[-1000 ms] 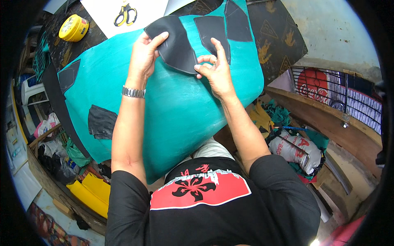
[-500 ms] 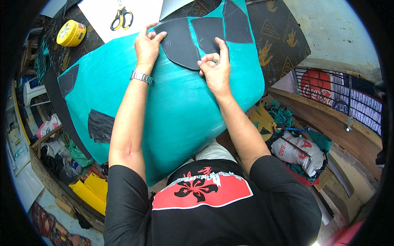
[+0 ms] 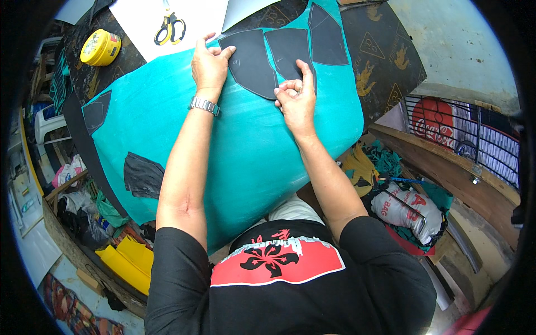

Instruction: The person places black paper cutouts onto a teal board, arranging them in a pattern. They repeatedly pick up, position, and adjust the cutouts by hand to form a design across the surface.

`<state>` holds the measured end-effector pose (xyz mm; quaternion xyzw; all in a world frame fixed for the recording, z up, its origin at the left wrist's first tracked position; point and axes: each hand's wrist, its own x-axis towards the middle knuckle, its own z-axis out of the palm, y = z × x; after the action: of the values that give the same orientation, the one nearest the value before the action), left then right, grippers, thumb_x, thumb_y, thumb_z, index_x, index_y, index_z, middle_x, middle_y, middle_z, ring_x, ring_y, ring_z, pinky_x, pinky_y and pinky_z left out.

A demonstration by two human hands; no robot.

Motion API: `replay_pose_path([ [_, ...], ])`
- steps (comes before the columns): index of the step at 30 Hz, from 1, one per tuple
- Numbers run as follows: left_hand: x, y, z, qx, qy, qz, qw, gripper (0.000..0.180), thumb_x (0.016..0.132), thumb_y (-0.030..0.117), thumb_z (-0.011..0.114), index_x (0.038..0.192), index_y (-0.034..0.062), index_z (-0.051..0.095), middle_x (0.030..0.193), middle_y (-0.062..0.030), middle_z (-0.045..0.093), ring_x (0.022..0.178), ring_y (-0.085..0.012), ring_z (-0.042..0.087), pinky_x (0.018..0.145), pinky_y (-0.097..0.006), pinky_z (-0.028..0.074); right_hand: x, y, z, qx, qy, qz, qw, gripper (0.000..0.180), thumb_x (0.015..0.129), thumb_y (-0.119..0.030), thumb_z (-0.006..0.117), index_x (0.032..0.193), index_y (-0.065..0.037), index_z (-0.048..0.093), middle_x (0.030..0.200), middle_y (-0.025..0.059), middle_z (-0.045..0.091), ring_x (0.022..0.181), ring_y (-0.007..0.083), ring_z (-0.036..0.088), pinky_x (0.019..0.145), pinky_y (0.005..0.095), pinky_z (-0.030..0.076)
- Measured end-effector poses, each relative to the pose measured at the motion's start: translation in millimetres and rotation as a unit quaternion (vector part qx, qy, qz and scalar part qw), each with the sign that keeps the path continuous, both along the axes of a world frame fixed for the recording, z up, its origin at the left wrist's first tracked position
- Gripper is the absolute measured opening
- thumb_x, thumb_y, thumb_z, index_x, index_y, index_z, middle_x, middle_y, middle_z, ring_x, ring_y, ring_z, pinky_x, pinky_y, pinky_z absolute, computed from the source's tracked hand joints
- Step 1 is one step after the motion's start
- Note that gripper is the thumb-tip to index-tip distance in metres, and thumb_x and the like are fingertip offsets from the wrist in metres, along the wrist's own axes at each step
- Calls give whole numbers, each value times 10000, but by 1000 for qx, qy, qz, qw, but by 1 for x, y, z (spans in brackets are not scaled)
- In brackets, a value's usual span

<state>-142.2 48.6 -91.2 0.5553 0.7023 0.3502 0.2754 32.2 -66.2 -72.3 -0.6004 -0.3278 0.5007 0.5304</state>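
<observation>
A large teal sheet (image 3: 245,151) is spread in front of me, apparently leather or a similar material. On its far part lies a black curved panel (image 3: 249,66). My left hand (image 3: 211,68) is at the panel's upper left corner, thumb on top and fingers along the edge. My right hand (image 3: 297,101) pinches the lower right corner between thumb and a finger, its index finger raised over a second black panel (image 3: 286,46). Further right is a third black panel (image 3: 327,36). Two smaller black pieces (image 3: 143,175) (image 3: 97,113) rest on the sheet's left side.
Yellow-and-black scissors (image 3: 170,30) lie on white paper (image 3: 134,22) beyond the sheet. A yellow tub (image 3: 100,48) stands to their left on the dark printed board (image 3: 377,61). At right, a stuffed white bag (image 3: 405,209) sits among teal scraps. Yellow material (image 3: 127,259) is lower left.
The whole scene sits slightly lower and further right in the picture. Both hands keep the same places on the black panel.
</observation>
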Motion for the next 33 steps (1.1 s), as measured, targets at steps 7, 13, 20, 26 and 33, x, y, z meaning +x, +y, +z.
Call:
replay_pose_path([
  [7,2,1,3,-16,18,10,1000,591,757,277,891,1264,94,647,831,-63,755,742,-146,698,702,-314,550,0,3,-6,4,-26,-13,1000,817,840,131,647,1541,-68,278,887,55,607,599,68,596,462,181,453],
  [13,2,3,6,-51,8,8,999,557,745,299,885,1233,158,656,895,-48,750,846,-237,720,755,-415,547,2,2,-6,-2,-13,-14,1000,819,830,150,631,1541,-61,283,883,60,590,638,81,606,524,208,510],
  [20,6,0,13,-53,47,3,998,546,752,312,877,1232,164,662,937,-61,750,874,-260,722,779,-425,552,2,2,0,-19,-5,-16,1000,845,818,162,630,1547,-64,268,880,62,584,655,84,611,556,218,537],
  [26,10,-1,18,-42,115,-19,992,663,753,316,872,1334,177,585,962,-87,744,902,-319,722,794,-460,553,1,2,2,-22,-24,-13,999,848,816,162,632,1548,-63,267,885,62,575,655,84,604,563,222,537],
  [33,17,-2,19,82,237,-27,968,717,736,266,873,1365,190,538,1238,-129,636,1132,-295,631,906,-468,507,-1,1,1,-13,-37,-1,999,882,816,169,628,1566,-71,228,899,64,560,670,83,596,582,224,539],
])
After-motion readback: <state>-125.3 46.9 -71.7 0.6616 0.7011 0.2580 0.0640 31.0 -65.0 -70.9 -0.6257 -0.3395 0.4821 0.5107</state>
